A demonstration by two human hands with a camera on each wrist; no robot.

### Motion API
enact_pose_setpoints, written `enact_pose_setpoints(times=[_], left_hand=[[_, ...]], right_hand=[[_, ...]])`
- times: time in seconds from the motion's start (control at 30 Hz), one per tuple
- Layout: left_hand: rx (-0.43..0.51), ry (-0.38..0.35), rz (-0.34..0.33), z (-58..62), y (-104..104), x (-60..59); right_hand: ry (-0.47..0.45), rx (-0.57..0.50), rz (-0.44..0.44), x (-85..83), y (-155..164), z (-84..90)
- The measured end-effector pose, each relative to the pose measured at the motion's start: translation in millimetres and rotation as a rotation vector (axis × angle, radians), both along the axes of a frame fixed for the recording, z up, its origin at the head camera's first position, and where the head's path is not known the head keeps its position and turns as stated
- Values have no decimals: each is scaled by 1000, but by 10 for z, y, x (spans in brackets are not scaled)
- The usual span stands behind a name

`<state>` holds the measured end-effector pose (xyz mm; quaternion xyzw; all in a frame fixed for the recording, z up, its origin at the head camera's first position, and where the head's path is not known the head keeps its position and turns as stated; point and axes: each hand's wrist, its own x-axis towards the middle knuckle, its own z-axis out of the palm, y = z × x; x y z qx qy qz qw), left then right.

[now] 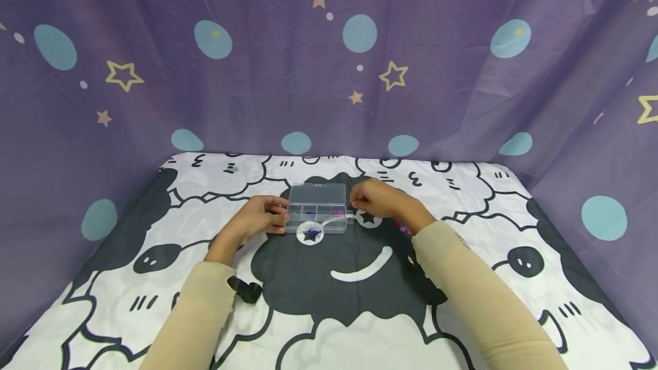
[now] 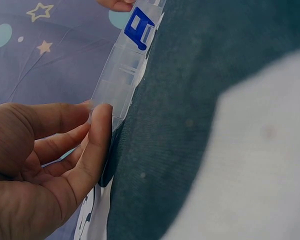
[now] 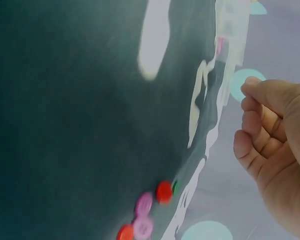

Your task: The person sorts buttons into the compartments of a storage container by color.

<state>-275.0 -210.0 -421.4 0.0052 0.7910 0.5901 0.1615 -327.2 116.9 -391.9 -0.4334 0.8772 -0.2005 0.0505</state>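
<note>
A clear plastic compartment box [image 1: 316,207] lies on the sheep-print cloth [image 1: 360,278] at the middle. Small blue pieces [image 1: 308,209] and pink pieces [image 1: 336,210] sit inside it. My left hand [image 1: 259,216] is at its left end; in the left wrist view my left hand [image 2: 97,117] pinches the end of the box [image 2: 117,75] between thumb and fingers, and a blue piece [image 2: 140,27] shows through the wall. My right hand [image 1: 367,198] hovers by the box's right end. In the right wrist view the right hand [image 3: 250,115] has curled fingers, a gap away from the box [image 3: 230,30], with nothing showing in them.
Several loose red and pink buttons [image 1: 403,226] lie on the cloth right of the box, beside my right wrist; the buttons [image 3: 145,215] show close up in the right wrist view. A small black object [image 1: 245,289] sits by my left forearm. A purple star-print curtain [image 1: 329,73] walls in three sides.
</note>
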Motion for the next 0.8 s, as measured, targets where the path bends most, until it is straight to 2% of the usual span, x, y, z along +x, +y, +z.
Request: enact_pose_setpoints(times=[0.27, 0.63, 0.8], left_hand=[[-2, -2, 0, 8, 8, -1], [-1, 0, -2, 8, 3, 6], [-2, 2, -1, 6, -5, -2]], right_hand=[[29, 38, -60, 29, 262, 38], [86, 38, -25, 108, 522, 54], [81, 55, -20, 184, 658, 38]])
